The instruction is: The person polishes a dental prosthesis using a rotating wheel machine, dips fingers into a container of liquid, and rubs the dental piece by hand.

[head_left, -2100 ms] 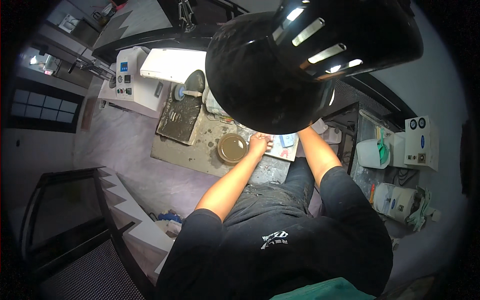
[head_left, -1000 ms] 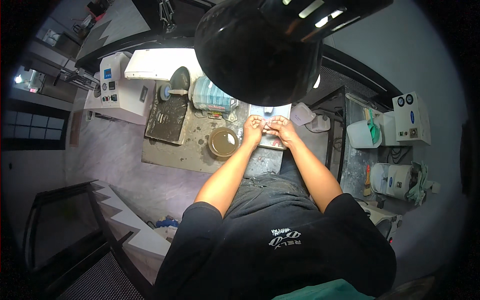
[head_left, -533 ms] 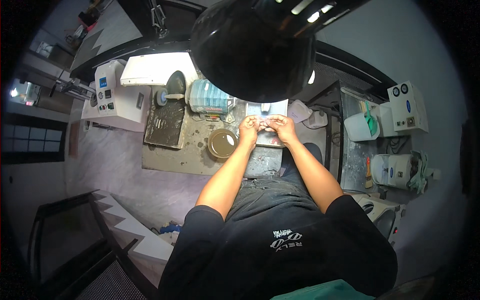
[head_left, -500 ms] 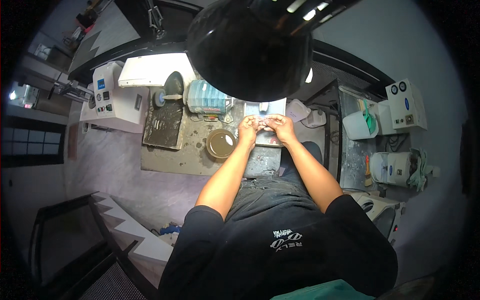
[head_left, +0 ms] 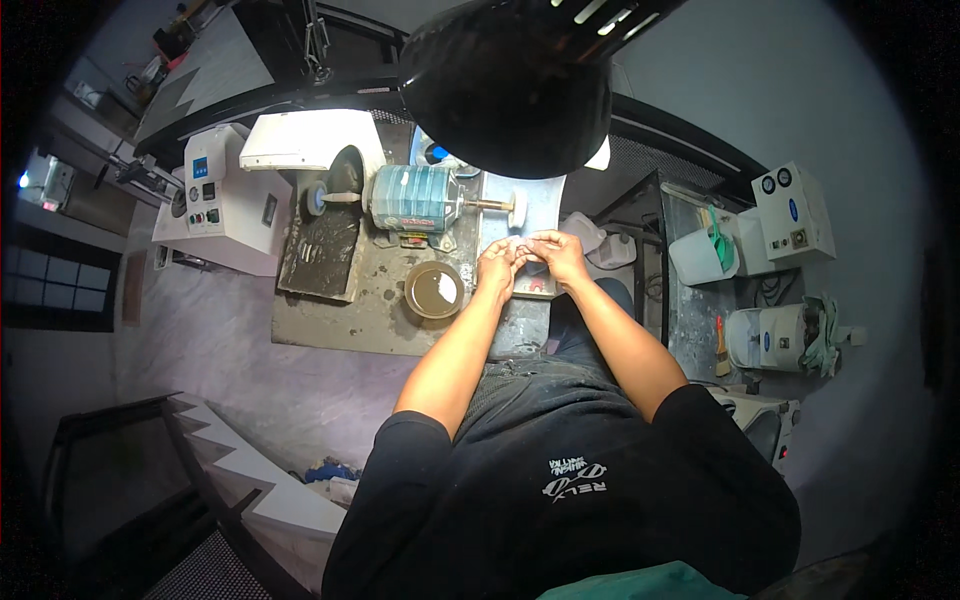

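Observation:
Close together over the bench, my left hand [head_left: 496, 271] and my right hand [head_left: 562, 257] pinch a small pale object [head_left: 519, 247] between their fingertips. It is too small and too covered by the fingers to name. Just beyond them is the white buffing wheel [head_left: 519, 210] on the right shaft of a blue-green polishing motor [head_left: 412, 197]. A gap shows between that wheel and my fingers. Beneath the wheel and hands lies a light-coloured tray [head_left: 545, 196]. Left of my left forearm stands a round bowl of brownish liquid [head_left: 434, 290].
A black lamp shade [head_left: 505, 95] hangs over the motor. The motor's left shaft carries another wheel [head_left: 316, 198] above a dark, dirty tray [head_left: 320, 255]. A white machine [head_left: 225, 200] stands far left. On the right are a white tub [head_left: 700, 262], a brush [head_left: 721, 345] and several white devices.
The view has shifted a little, and the lamp shade now covers less of the motor and the buffing wheel. My hands still hold the small object, now slightly nearer me relative to the wheel.

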A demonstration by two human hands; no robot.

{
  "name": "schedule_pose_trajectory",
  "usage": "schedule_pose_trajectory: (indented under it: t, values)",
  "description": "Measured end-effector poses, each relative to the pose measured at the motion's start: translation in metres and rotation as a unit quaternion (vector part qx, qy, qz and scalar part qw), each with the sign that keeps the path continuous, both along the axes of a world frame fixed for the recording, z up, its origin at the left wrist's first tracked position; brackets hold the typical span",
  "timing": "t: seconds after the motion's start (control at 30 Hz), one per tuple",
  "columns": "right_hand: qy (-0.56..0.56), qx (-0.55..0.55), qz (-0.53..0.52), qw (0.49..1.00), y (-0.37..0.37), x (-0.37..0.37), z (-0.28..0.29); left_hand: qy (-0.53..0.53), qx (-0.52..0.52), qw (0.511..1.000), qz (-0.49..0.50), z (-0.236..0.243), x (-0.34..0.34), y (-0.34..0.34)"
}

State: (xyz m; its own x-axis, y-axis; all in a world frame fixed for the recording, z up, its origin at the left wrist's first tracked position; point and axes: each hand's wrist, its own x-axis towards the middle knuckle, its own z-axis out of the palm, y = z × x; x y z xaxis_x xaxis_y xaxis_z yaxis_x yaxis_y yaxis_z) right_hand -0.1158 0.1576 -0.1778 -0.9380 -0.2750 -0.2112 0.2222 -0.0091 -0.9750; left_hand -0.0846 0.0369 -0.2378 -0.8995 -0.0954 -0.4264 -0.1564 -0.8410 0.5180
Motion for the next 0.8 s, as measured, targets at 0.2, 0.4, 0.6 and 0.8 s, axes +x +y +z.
schedule_pose_trajectory:
  t: [0.2,0.4,0.6,0.8]
  values:
    - [-0.021,0.000,-0.006,1.000,-0.002,-0.010,-0.011,-0.043,0.006,0.999,0.007,-0.010,-0.009,0.004]
    - [-0.062,-0.001,-0.056,0.997,-0.016,-0.031,-0.019,-0.020,0.038,0.999,0.007,-0.019,-0.031,0.004]
    - [-0.082,0.071,-0.088,0.990,-0.021,-0.047,-0.026,-0.060,0.014,0.998,0.007,-0.008,-0.041,0.003]
    - [-0.076,0.049,-0.111,0.990,-0.018,-0.046,-0.027,-0.099,-0.008,0.995,-0.011,-0.011,-0.046,0.003]
